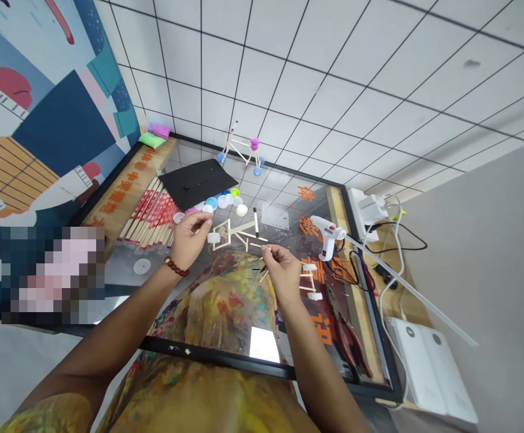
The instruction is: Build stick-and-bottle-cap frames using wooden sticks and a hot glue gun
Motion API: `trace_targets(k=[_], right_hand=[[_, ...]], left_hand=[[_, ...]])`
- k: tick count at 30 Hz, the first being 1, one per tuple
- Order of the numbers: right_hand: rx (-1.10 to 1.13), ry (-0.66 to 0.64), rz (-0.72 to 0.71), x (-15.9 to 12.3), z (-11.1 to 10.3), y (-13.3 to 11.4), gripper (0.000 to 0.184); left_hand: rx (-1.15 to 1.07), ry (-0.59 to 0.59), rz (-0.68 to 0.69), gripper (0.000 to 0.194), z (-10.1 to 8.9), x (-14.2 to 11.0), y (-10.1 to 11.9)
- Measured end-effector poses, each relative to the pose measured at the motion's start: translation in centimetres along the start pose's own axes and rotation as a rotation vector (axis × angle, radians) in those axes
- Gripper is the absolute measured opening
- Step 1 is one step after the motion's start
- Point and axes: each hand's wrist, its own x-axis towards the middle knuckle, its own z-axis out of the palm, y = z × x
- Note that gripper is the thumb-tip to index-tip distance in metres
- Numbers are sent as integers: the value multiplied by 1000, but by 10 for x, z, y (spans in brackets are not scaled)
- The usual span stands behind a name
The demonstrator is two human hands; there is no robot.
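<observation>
**Over the glass bench, two hands work at a frame of wooden sticks**

Over the glass-topped bench (122,264), just in front of the person's paint-stained apron (217,313), both hands are raised and well apart from each other. The left hand (191,239), with a bead bracelet (176,268) on its wrist, has fingers pinched on what looks like a thin stick or a white cap, though the view is too small to be sure. The right hand (282,264) is closed on a short wooden stick (264,275) that pokes out from under its fingers.

Between the hands, on the glass, lies a stick frame (237,233) with a white bottle cap (214,237) touching its left end and a black-tipped stick (256,221) standing at its far side. A second small stick piece with white caps (310,282) lies just right of the right hand.

Farther back sit loose bottle caps (226,201) in several colours, a black sheet (195,182), and a finished stick model (243,150) on blue cap wheels. A bundle of chopsticks in red wrappers (151,216) lies to the left. On the right, a white glue gun (327,233) stands with a glue stick (415,294) behind it, red-handled pliers (347,337) lie near the edge, and a power strip (368,207) sits beyond.
</observation>
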Motion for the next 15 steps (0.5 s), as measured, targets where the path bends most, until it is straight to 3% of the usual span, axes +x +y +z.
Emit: trace_targets(k=[15], right_hand=[[-122, -2, -43, 3, 4, 4, 34]], left_hand=[[34, -162, -9, 27, 3, -7, 10]])
